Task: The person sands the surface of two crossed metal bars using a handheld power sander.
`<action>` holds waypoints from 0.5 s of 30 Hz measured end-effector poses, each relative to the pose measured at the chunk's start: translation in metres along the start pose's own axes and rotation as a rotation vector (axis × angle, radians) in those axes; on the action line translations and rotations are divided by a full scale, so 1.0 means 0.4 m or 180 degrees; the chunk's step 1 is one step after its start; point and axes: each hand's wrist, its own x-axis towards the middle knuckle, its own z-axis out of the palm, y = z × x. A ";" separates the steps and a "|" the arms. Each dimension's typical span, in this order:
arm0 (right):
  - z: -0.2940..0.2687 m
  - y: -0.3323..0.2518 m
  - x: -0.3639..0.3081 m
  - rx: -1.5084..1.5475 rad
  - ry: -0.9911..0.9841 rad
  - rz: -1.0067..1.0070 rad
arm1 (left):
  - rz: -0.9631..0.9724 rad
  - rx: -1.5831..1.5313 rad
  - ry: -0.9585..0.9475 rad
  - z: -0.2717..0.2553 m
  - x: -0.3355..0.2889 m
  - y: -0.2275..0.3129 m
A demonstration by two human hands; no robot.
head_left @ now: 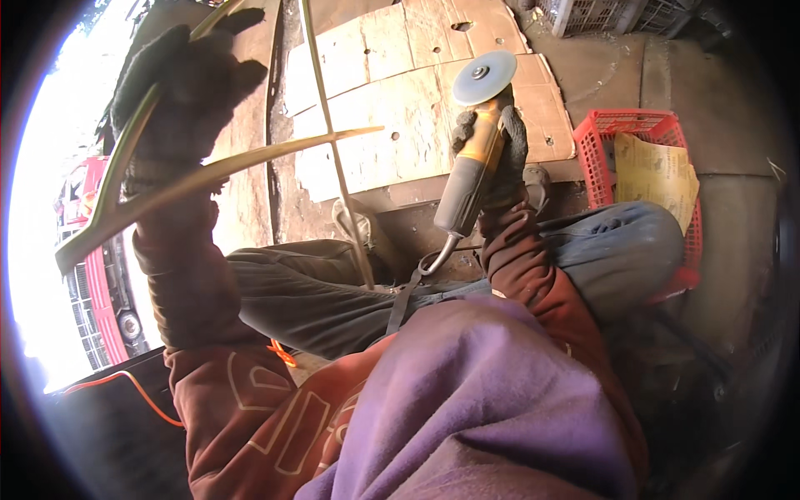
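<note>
In a dark knit glove, my left hand (pixel 179 87) is raised at the upper left, closed around a bent, brass-coloured metal frame (pixel 225 173). One strip of the frame stretches right and crosses a long thin strip (pixel 321 83) that runs down towards my legs. My right hand (pixel 515 150), also gloved, grips a yellow and grey angle grinder (pixel 472 171) from its right side. The grinder points away from me, its pale round disc (pixel 485 77) at the far end and apart from the metal. Blur hides whether the disc is spinning.
Flattened cardboard sheets (pixel 417 108) lie on the floor ahead. To the right stands a red plastic basket (pixel 596 158) with a yellowish paper sheet (pixel 654 179) on it. Grey crates (pixel 600 17) sit far right. An orange cord (pixel 142 392) runs at lower left; a red vehicle (pixel 100 308) shows outside.
</note>
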 end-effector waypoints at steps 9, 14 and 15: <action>-0.051 0.026 0.013 -0.0346 0.0226 0.0423 | -0.0789 -0.0128 -0.0306 -0.064 0.048 -0.111; -0.072 0.022 0.008 -0.0602 0.0585 0.0608 | -0.1913 -0.4018 -0.0259 -0.138 0.043 -0.158; -0.077 0.016 0.009 -0.0576 0.0704 0.0761 | -0.1588 -0.3741 0.0090 -0.141 0.010 -0.180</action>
